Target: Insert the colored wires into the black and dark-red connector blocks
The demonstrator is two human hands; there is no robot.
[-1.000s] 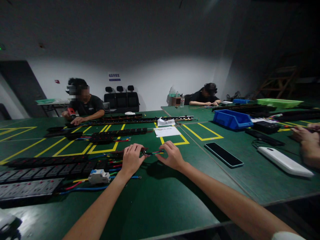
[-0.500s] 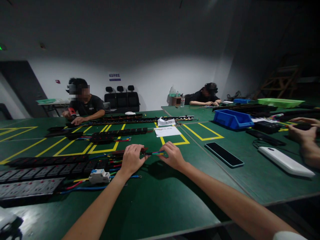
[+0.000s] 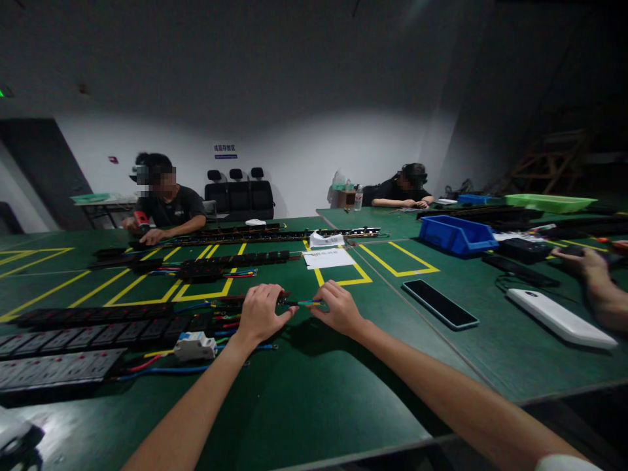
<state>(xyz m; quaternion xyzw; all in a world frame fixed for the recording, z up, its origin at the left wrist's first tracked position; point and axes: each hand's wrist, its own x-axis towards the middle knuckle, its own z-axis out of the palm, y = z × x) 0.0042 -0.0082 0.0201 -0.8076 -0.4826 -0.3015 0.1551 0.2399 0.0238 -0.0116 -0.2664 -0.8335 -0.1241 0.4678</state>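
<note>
Over the green table, my left hand (image 3: pixel 261 313) is closed on a dark part whose kind its fingers hide. A short bundle of coloured wires (image 3: pixel 305 303), green, blue and yellowish, runs from it toward my right hand (image 3: pixel 339 309). The right thumb and fingers pinch the far ends of these wires. Left of my left hand lie black power strips (image 3: pixel 118 333) with thick red, blue and yellow wires. A white circuit breaker (image 3: pixel 195 346) sits on those wires, just short of my left wrist.
A phone (image 3: pixel 440 304), a white power bank (image 3: pixel 559 317) and a blue bin (image 3: pixel 457 234) lie to the right. White paper (image 3: pixel 328 258) lies beyond my hands. Two people work across the table, one holding a red power tool (image 3: pixel 142 222). Another person's hand (image 3: pixel 596 278) reaches in at right.
My left thumb has shifted slightly right along the wires, while my right hand stays almost in place. The other person's hand at the right edge has moved.
</note>
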